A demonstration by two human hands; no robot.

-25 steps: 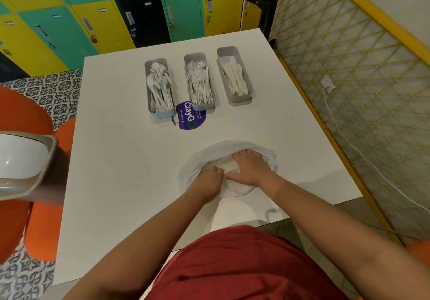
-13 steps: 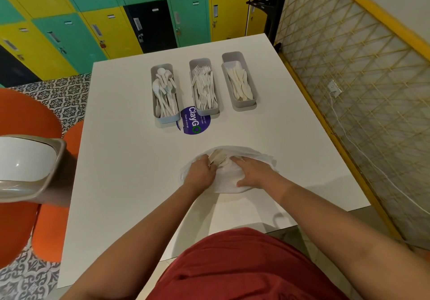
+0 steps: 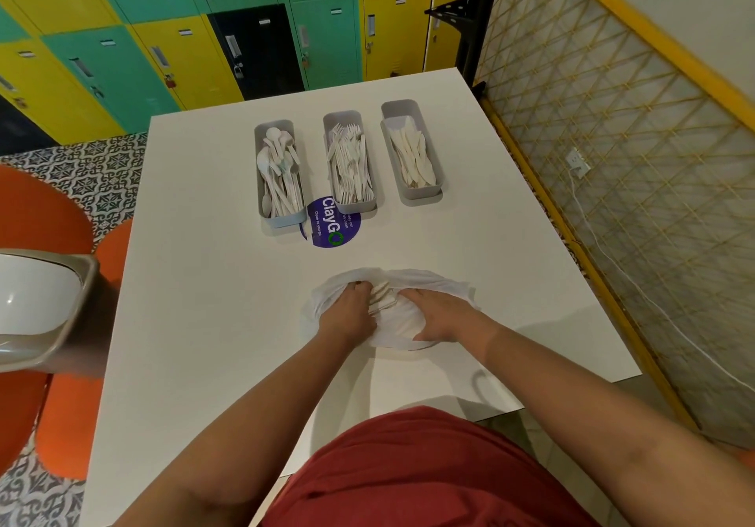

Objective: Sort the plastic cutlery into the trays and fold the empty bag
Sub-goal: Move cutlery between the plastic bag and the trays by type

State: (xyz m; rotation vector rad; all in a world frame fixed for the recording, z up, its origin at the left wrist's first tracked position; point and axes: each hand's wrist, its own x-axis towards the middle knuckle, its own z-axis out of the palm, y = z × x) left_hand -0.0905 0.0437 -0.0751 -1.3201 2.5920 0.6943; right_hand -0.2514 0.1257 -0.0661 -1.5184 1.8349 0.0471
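A white plastic bag [image 3: 433, 281] lies crumpled on the white table [image 3: 204, 301] in front of me. My left hand [image 3: 347, 314] grips a bundle of white plastic cutlery [image 3: 382, 297] at the bag's mouth. My right hand [image 3: 439, 314] rests on the bag just right of it, fingers bent down into the plastic. Farther back stand three grey trays: the left tray [image 3: 279, 219] holds spoons, the middle tray [image 3: 354, 205] forks, the right tray [image 3: 421, 195] knives.
A round purple ClayGo sticker [image 3: 331, 226] lies between the trays and the bag. Orange seats [image 3: 45, 216] and a beige bin [image 3: 49, 306] stand at the table's left. A yellow lattice partition [image 3: 613, 158] runs along the right edge. Lockers [image 3: 204, 36] line the back.
My left hand has gathered a bundle of cutlery and pulled it up out of the bag's mouth. My right hand has shifted slightly right on the bag. The camera has tilted.
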